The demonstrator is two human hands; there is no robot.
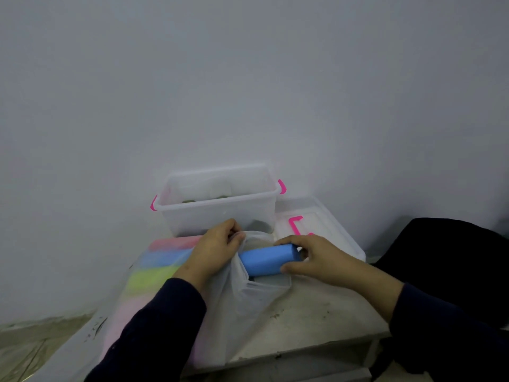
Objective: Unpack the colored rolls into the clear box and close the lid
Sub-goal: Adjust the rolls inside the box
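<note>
Left hand (213, 249): fingers pinched shut on the mouth of the translucent white plastic bag (237, 299), holding it open.
Right hand (316, 257): fingers curled around the right end of the blue cylindrical roll (268, 260).
Blue roll: half out of the bag mouth, lying across the table centre.
Other rolls: pink, blue, yellow-green rolls (162, 260) inside the bag, left of the hands.
Clear plastic box with pink latches (217, 205): open, far side against the wall.
Clear lid with pink clip (316, 224): flat, right of the box.
Surface: worn white table (316, 321).

White scuffed table (316, 321) under both hands; plain grey wall (248, 78) beyond; black fabric (446, 252) right of right hand.
</note>
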